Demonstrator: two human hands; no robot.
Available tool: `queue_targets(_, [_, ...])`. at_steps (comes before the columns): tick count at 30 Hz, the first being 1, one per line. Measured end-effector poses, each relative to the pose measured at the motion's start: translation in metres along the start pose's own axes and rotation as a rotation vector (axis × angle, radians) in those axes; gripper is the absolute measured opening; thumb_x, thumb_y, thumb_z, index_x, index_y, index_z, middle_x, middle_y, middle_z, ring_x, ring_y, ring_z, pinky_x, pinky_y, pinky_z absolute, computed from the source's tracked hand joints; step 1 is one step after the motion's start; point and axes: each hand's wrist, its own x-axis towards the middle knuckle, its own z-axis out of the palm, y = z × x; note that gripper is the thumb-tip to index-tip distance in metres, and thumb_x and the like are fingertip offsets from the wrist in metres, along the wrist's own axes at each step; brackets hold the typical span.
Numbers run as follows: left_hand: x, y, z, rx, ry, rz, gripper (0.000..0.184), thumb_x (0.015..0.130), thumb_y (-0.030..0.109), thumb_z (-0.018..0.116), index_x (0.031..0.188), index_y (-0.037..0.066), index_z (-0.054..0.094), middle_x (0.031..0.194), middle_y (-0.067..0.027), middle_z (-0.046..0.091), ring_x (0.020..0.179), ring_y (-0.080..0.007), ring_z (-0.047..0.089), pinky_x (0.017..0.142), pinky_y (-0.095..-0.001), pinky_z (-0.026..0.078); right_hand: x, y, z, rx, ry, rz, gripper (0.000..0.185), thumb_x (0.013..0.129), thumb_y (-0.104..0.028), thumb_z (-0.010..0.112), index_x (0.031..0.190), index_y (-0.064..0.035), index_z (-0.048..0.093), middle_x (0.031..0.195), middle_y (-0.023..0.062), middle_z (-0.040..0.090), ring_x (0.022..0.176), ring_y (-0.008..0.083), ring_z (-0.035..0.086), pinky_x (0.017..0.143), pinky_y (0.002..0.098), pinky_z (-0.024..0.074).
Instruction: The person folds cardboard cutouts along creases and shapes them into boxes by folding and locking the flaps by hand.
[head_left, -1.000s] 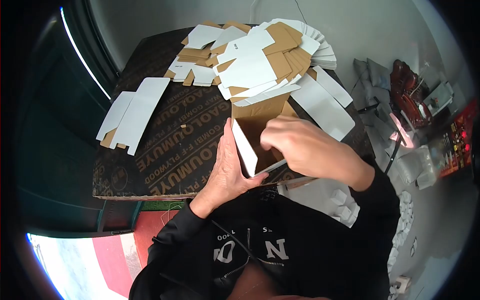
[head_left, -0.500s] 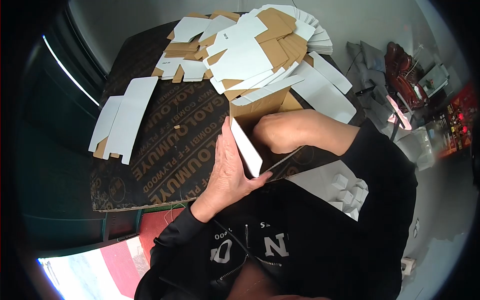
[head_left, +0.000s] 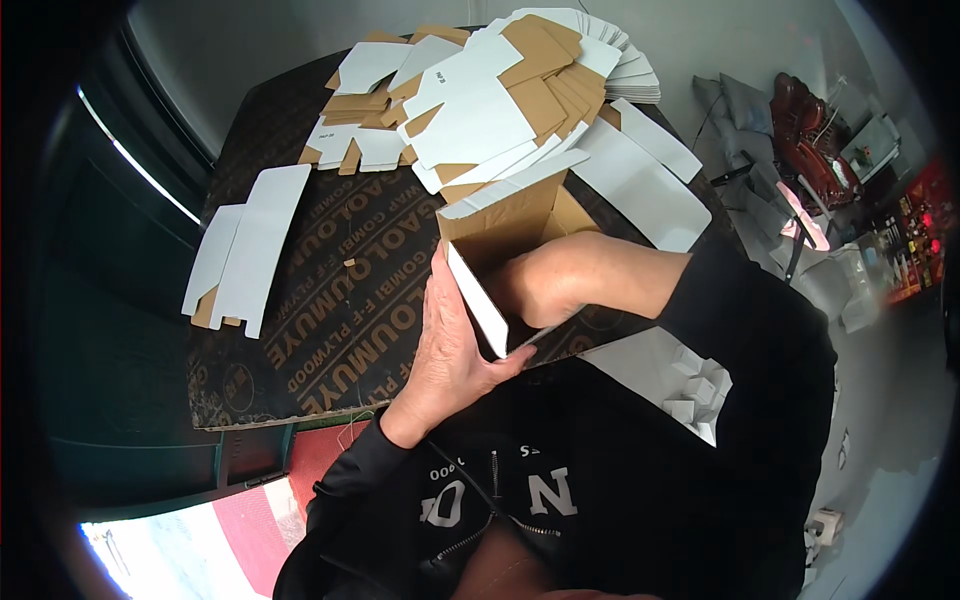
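Observation:
A cardboard box (head_left: 475,298), white outside and brown inside, stands with its top open at the table's near edge. My left hand (head_left: 448,345) grips it, fingers along the white left wall and thumb round the near corner. Deep inside the box is my right hand (head_left: 540,284), knuckles bent downward. Its fingers are hidden, so what they touch or hold cannot be seen. A white flap tilts up at the far side of the box.
Behind the box, flat white-and-brown carton blanks (head_left: 470,110) lie in a loose heap on the dark plywood table (head_left: 340,300). One folded blank (head_left: 250,245) lies at the left. Small white boxes (head_left: 695,390) sit low at the right, beyond the table edge.
The box and both hands have shifted slightly left in view. My right hand has sunk a little deeper into the box, while my left hand keeps its hold.

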Motion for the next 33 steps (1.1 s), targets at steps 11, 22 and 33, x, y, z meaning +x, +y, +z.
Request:
queue_targets(11, [-0.002, -0.001, 0.002, -0.028, 0.029, 0.043, 0.123, 0.061, 0.006, 0.081, 0.155, 0.005, 0.001, 0.153, -0.0214, 0.024, 0.138, -0.0367, 0.034, 0.113, -0.0446, 0.031, -0.014, -0.012, 0.012, -0.081, 0.344, 0.18, 0.015, 0.08, -0.003, 0.057, 0.086, 0.0, 0.07, 0.093, 0.0163, 0.072, 0.076, 0.0326, 0.066, 0.069, 0.0399, 0.0525])
queue_targets(22, [-0.002, 0.006, -0.01, 0.018, -0.009, -0.029, 0.104, 0.072, 0.006, 0.077, 0.155, 0.006, 0.015, 0.151, -0.0206, 0.034, 0.139, -0.0363, 0.033, 0.115, -0.0449, 0.03, -0.116, -0.015, 0.052, 0.099, 1.277, -0.248, 0.016, 0.087, 0.003, 0.054, 0.098, 0.0022, 0.065, 0.076, 0.0089, 0.066, 0.062, 0.018, 0.058, 0.06, 0.0282, 0.0462])
queue_targets(33, [-0.021, 0.031, -0.052, 0.192, -0.095, -0.072, 0.092, 0.082, 0.016, 0.076, 0.153, 0.0, 0.019, 0.148, -0.0246, 0.034, 0.128, -0.037, 0.047, 0.106, -0.0395, 0.042, -0.111, 0.021, 0.1, 0.437, 1.335, 0.052, 0.013, 0.094, -0.005, 0.054, 0.098, 0.0028, 0.064, 0.072, 0.0044, 0.062, 0.062, 0.0113, 0.054, 0.059, 0.0239, 0.0455])
